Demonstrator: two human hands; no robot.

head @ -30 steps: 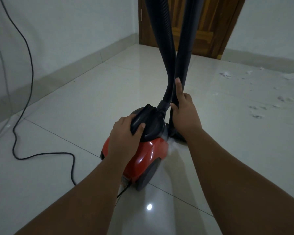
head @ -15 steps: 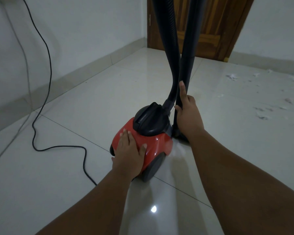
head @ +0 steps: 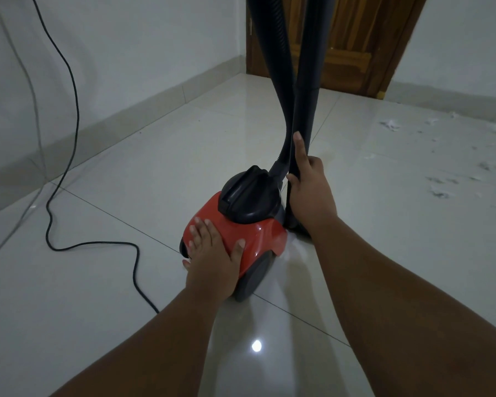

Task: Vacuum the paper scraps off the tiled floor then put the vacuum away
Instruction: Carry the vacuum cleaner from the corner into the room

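Note:
A red vacuum (head: 262, 237) with a black top handle (head: 246, 193) stands on the glossy tiled floor (head: 126, 181). My left hand (head: 212, 259) lies flat with spread fingers on its red rear shell. My right hand (head: 309, 190) grips the lower end of the black wand (head: 307, 107), which stands upright beside the ribbed hose (head: 272, 53). White paper scraps (head: 441, 181) lie scattered on the floor to the right.
A black power cord (head: 69, 110) hangs down the left wall and snakes across the floor towards the vacuum. A wooden door (head: 352, 38) stands at the back. Pale skirting (head: 161, 96) lines the walls. More scraps (head: 390, 126) lie near the far right wall.
My left hand let go of the black top handle and slid down onto the red rear shell, where it now presses flat. The right hand stays on the wand.

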